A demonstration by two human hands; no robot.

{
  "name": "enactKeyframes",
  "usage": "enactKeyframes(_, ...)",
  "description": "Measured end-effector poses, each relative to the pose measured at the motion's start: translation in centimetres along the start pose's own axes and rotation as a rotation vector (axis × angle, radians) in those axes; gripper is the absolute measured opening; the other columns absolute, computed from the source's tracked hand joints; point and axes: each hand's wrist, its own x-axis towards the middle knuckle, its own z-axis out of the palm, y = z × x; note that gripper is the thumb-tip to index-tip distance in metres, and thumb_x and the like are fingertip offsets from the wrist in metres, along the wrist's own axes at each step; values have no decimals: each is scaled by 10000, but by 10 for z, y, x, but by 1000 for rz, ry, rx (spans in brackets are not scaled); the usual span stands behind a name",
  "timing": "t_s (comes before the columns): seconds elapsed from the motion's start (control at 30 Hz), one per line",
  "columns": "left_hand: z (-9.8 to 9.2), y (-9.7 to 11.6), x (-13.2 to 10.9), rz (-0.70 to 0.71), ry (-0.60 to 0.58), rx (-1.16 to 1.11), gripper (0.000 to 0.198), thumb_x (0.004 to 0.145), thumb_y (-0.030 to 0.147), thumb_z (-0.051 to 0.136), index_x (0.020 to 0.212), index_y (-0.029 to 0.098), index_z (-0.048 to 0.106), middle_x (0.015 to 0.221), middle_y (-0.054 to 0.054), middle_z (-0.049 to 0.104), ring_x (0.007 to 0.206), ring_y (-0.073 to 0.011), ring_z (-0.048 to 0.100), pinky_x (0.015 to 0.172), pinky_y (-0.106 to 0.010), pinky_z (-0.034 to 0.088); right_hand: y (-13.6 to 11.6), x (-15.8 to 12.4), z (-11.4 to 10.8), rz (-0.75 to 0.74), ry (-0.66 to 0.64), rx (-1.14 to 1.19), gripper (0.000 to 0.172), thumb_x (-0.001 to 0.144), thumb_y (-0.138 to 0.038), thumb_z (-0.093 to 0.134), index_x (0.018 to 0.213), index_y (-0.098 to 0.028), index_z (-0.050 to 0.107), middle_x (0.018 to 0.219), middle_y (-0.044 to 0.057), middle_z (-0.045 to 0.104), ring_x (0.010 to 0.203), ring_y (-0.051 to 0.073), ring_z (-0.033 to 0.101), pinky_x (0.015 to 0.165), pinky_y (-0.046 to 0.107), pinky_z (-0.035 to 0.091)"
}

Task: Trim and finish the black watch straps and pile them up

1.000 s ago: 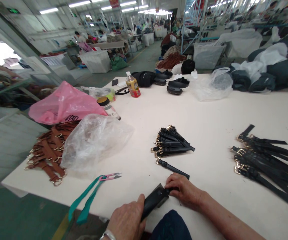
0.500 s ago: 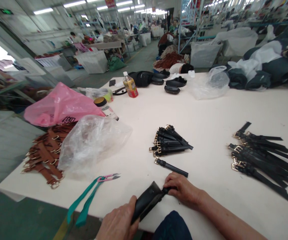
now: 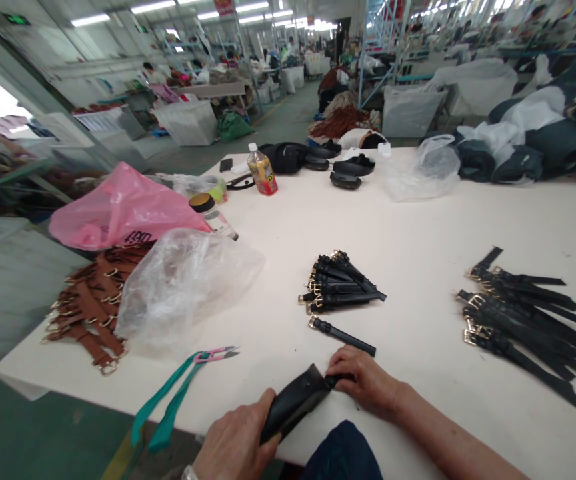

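My left hand is wrapped round the lower end of a wide, curled black leather piece. At the far end of that piece, my right hand pinches a small dark part; whether it joins the leather is hidden by my fingers. Just beyond the right hand lies a single black buckled strap. Behind it sits a fanned pile of black buckled straps. A looser pile of longer black straps lies to the right. Pink thread snips with a green ribbon rest left of my hands.
On the white table, brown buckled straps, a clear plastic bag and a pink bag occupy the left. A drink bottle and black cases stand at the back. Dark wrapped bundles fill the far right.
The leather piece has turned slightly in my left hand, and its curl looks more closed. My right hand keeps its pinch in nearly the same spot.
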Motion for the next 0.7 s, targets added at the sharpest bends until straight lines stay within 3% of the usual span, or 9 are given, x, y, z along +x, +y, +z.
enactKeyframes(0.23, -7, 10, 7, 52, -48, 46, 358, 709, 324, 460, 1061, 272, 494, 907, -51, 676, 854, -257, 619, 715, -356, 456, 4, -1, 1, 5, 6, 7, 224, 762, -178, 620, 982, -212, 644, 951, 47, 627, 908, 178, 541, 824, 299, 423)
enactKeyframes(0.47, -1, -1, 5, 0, -23, -11, 324, 722, 334, 445, 1036, 269, 487, 891, -40, 672, 837, -240, 618, 691, -328, 441, 1, -1, 0, -9, 5, 18, 207, 785, -166, 583, 975, -218, 646, 950, 47, 625, 903, 173, 543, 822, 295, 422)
enactKeyframes(0.7, -2, 14, 6, 31, -51, 7, 341, 702, 310, 451, 1039, 277, 492, 895, -48, 671, 849, -252, 615, 701, -343, 433, 2, -2, -1, 11, 13, 20, 228, 758, -151, 609, 976, -211, 639, 950, 46, 624, 907, 176, 540, 820, 299, 428)
